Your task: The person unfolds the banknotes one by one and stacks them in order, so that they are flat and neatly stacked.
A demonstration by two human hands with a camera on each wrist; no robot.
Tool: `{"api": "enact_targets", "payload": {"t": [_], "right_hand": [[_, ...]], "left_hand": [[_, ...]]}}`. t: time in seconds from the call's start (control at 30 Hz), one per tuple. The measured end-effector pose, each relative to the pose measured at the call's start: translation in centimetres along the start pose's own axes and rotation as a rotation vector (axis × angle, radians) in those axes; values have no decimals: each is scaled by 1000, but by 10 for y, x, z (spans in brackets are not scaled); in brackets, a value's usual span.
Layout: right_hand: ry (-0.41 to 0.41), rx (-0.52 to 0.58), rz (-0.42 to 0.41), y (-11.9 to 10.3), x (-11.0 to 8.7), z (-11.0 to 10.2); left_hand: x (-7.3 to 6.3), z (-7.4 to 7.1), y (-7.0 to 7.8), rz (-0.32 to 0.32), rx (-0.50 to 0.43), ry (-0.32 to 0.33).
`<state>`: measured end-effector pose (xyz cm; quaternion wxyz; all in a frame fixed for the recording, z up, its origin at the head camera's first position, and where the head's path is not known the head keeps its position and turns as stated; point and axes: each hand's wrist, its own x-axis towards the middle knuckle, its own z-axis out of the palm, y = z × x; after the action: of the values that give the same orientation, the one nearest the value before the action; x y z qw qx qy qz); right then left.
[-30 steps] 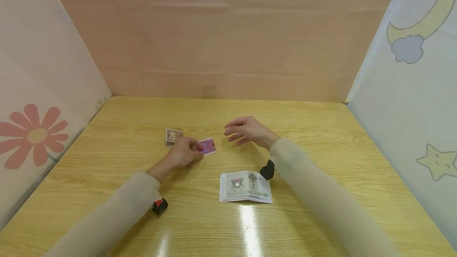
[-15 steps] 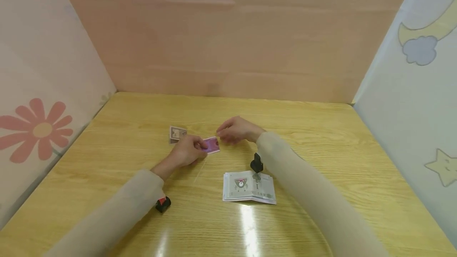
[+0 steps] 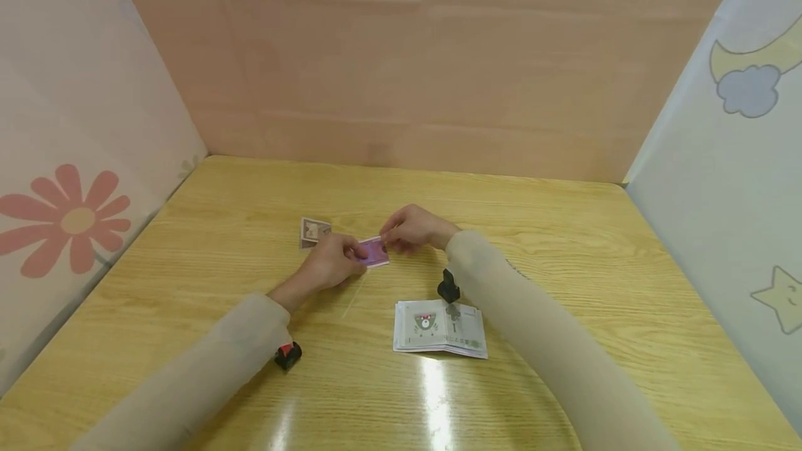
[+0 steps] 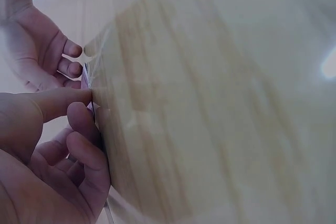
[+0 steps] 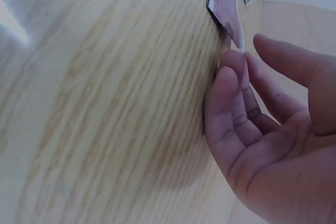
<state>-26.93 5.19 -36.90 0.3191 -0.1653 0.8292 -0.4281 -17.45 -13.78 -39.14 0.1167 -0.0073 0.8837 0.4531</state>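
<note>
A small purple play banknote [image 3: 374,253] lies on the wooden table, with what look like several layers at its edge. My left hand [image 3: 330,262] holds its left end, thumb on top; in the left wrist view the other fingers [image 4: 86,161] curl low along the tabletop. At the note's far right corner is my right hand [image 3: 415,228]. The right wrist view has its bent fingertips [image 5: 233,66] right at the note's edge, with the thumb [image 5: 283,61] raised apart from them. Just behind the left hand lie brownish notes [image 3: 313,228], partly covered by it.
A creased stack of grey-green play notes with a bear print [image 3: 426,326] lies nearer me, below the right forearm. The wooden table [image 3: 564,263] is bounded by a tan back panel [image 3: 401,75] and printed side panels. Black wrist cameras [image 3: 288,355] hang under both sleeves.
My right hand has moved left and down to the purple note's corner. My left hand keeps its hold on the note. The head view has shifted slightly.
</note>
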Motion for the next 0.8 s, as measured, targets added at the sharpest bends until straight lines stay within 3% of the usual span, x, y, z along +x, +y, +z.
{"api": "enact_targets", "payload": {"t": [0.37, 0.6, 0.8], "right_hand": [[77, 18, -45, -3, -7, 3], [65, 51, -85, -7, -21, -11], [101, 62, -114, -6, -40, -30]], "left_hand": [[-5, 1, 0, 23, 5, 3], [-10, -8, 5, 30, -122, 7], [-11, -16, 11, 60, -202, 69]]}}
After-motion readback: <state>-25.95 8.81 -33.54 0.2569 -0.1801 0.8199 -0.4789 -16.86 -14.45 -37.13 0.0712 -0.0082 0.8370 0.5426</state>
